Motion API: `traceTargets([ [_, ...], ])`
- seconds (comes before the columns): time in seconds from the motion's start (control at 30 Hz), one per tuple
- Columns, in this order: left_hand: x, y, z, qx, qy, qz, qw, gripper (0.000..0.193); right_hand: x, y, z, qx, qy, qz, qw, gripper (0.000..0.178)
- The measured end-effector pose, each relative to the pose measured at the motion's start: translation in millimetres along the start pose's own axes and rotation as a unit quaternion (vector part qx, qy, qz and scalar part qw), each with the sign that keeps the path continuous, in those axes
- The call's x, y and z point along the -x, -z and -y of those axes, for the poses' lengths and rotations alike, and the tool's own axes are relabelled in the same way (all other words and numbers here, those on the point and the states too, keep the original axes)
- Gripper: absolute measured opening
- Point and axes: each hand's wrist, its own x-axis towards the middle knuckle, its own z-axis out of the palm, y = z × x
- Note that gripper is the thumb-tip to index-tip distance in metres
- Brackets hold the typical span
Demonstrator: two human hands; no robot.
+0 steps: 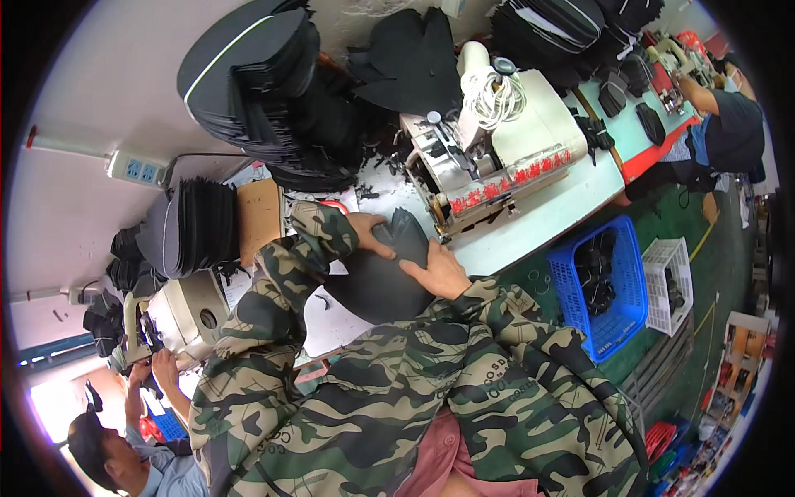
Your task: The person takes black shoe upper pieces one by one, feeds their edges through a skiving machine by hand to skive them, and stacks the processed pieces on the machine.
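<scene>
A curved piece of smooth black sheet material (379,286) lies in front of me at the table's edge, its narrow pointed end toward the machine. My left hand (368,234) grips its upper left side, thumb on top and fingers partly hidden. On its right side my right hand (441,272) is closed on the same piece, thumb over the surface and fingers underneath. Just beyond my right hand stands a white bench machine (538,124) with a metal working head (451,170) and red lettering along its front. A coil of white cord (497,98) rests on top.
Tall stacks of black cut pieces (277,108) stand behind the table (505,240), with another stack (190,228) at left. A blue crate (609,327) and white crate (667,282) sit on the floor at right. Co-workers (108,455) work at left and far right.
</scene>
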Motion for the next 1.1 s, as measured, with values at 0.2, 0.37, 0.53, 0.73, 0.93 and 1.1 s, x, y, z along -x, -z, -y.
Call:
traceTargets([
  [0.2, 29, -13, -7, 0.061, -0.085, -0.108, 0.989, 0.092, -23, -9, 5, 0.027, 0.135, -0.048, 0.989, 0.075],
  [0.37, 72, -78, 34, 0.416, -0.071, -0.473, 0.773, 0.063, 13, 29, -18, 0.036, 0.055, 0.023, 0.998, 0.086],
  [0.53, 103, -195, 35, 0.701, 0.221, -0.395, 0.552, 0.064, -4, 3, -59, -0.012, 0.063, 0.200, 0.978, 0.111],
  [0.73, 60, -155, -30, 0.707, 0.127, -0.481, 0.504, 0.069, -18, 37, -10, -0.012, 0.098, 0.268, 0.958, 0.101],
  [0.93, 71, -117, -28, 0.036, 0.153, -0.638, 0.754, 0.075, -36, 118, -122, -0.028, 0.181, 0.227, 0.956, 0.073],
  [1.1, 68, -30, -97, -0.187, 0.119, -0.421, 0.879, 0.075, -31, 191, -148, -0.203, -0.034, 0.056, 0.977, 0.047],
])
